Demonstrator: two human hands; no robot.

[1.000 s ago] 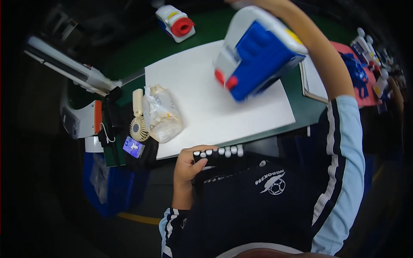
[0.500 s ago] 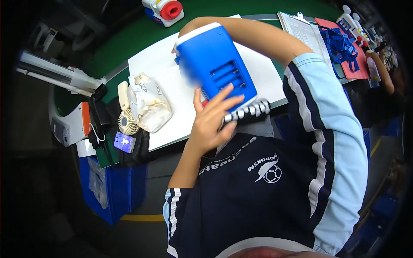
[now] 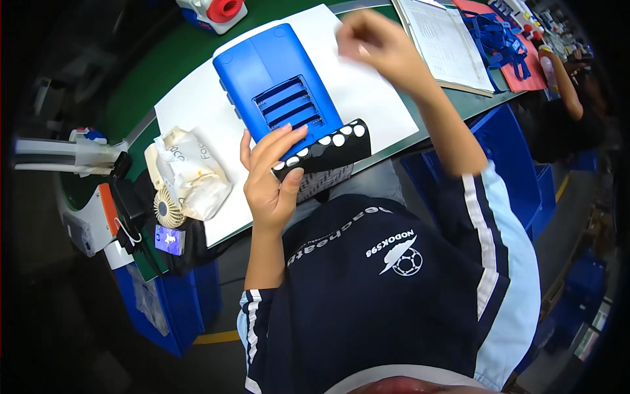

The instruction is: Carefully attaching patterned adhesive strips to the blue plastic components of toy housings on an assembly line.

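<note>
Green tabletop [image 3: 172, 64], dim workshop around, white sheet [image 3: 377, 108] over the middle of the table. Blue plastic battery housing [image 3: 252, 72] sits back-up above the sheet, at its near side; long axis slants from far left to near right, short edge nearest the person. Open battery compartment [image 3: 290, 105] faces up toward the head camera, set toward the near end.

Left hand [image 3: 270, 187] is partly closed: fingers over the housing's near left corner, thumb against a black strip with white round dots [image 3: 331, 151], so strip and corner sit between thumb and fingers. Right hand [image 3: 379, 44] is raised right of the housing, apart from it, fingers curled, motion-blurred; can't tell if it holds anything.

Left fingers and dotted strip cover part of the housing's near edge. Crinkled plastic bag [image 3: 195, 172] lies left of the housing, cream handheld fan [image 3: 168, 209] beside it, small purple box [image 3: 169, 240] below. Red-and-white toy-like unit [image 3: 215, 12] at the far edge. Clipboard with papers [image 3: 446, 46] and tangled blue straps [image 3: 502, 43] on a pink sheet [image 3: 537, 73] to the right.

Housing smooth, rounded corners, pale rim along the far edge; compartment ribbed into parallel slots.
</note>
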